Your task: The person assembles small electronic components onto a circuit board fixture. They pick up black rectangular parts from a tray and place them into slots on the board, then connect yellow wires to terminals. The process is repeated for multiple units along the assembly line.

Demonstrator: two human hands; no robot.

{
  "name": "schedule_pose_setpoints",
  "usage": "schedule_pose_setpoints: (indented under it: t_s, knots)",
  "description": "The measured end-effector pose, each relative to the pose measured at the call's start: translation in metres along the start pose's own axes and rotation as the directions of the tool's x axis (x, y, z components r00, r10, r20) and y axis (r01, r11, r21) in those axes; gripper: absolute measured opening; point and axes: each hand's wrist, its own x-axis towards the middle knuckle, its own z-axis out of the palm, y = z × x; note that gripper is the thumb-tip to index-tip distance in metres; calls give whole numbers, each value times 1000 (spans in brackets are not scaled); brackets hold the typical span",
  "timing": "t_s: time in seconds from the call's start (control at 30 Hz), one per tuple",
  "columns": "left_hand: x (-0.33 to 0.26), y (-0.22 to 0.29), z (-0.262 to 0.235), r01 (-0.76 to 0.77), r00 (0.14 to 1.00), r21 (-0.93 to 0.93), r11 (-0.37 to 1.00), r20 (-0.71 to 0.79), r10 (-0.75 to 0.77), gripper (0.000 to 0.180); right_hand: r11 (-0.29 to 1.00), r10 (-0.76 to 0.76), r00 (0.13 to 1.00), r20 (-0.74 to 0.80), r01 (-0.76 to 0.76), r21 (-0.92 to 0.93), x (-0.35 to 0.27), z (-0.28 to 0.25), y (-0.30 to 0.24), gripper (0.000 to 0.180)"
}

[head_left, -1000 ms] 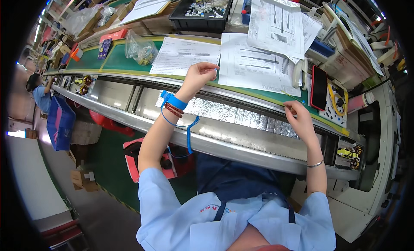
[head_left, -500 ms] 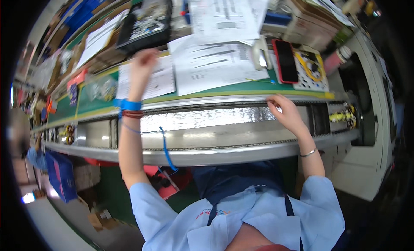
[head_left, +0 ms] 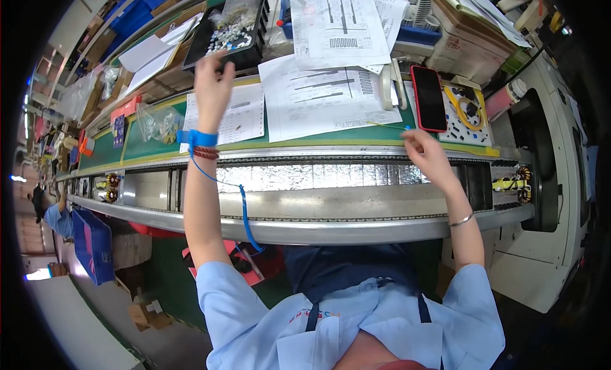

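- Black plastic: the parts tray [head_left: 245, 48] sits on the counter [head_left: 318, 138] just beyond the left hand [head_left: 213, 83], whose grip reaches up to the tray's near edge with fingers spread; whether it has closed on anything small cannot be told.
- The tray holds a heap of small pale parts [head_left: 230, 34], and a clear bag lies at its far end. The parts look light, hard and loose, likely to scatter or slip if pinched carelessly; a fingertip pinch on one piece seems the fitting hold.
- The tray itself looks rigid and light; its near rim, right at the grip, is the natural place to take it.
- The right hand [head_left: 428, 155] rests at the counter's near edge, its grip pinching a thin yellow wire [head_left: 385, 124] that runs off to the left across the green mat. The wire looks thin, bendable and easily kinked.
- Beyond the right grip lie a red phone [head_left: 428, 97] and printed sheets [head_left: 324, 96].
- A blue wrist strap [head_left: 198, 138] rings the left wrist.
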Motion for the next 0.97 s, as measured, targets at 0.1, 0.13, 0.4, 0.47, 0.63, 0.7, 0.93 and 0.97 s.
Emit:
schedule_pose_setpoints:
  t_s: [0.1,0.13,0.4,0.47,0.63,0.7,0.93,0.97]
  knots:
    - [-52,13,5,45,987,-23,999,156,-41,25,992,-128,987,-96,128,-9,49,0,3,30]
    - [-67,17,2,107,973,-62,992,211,-92,22,983,-181,975,-126,174,-60,69,1,2,33]
    - [-154,33,-47,107,957,81,991,260,-124,12,887,-252,887,-386,53,-459,222,3,27,71]
    - [-152,19,-57,59,982,217,974,163,-96,13,916,-126,935,-331,-18,-400,237,6,30,76]
    - [-136,-18,-35,7,986,235,972,159,-46,28,918,61,949,-309,-175,-355,271,13,44,56]
    - [-129,-27,-17,-88,978,262,961,208,33,27,957,45,951,-306,-129,-260,283,8,62,49]
    - [-109,-28,3,-99,933,375,922,357,-45,11,995,103,953,-286,-102,19,305,-6,96,40]
    - [-108,-25,6,-32,934,327,944,346,-88,13,992,127,957,-261,-115,60,309,-9,100,40]
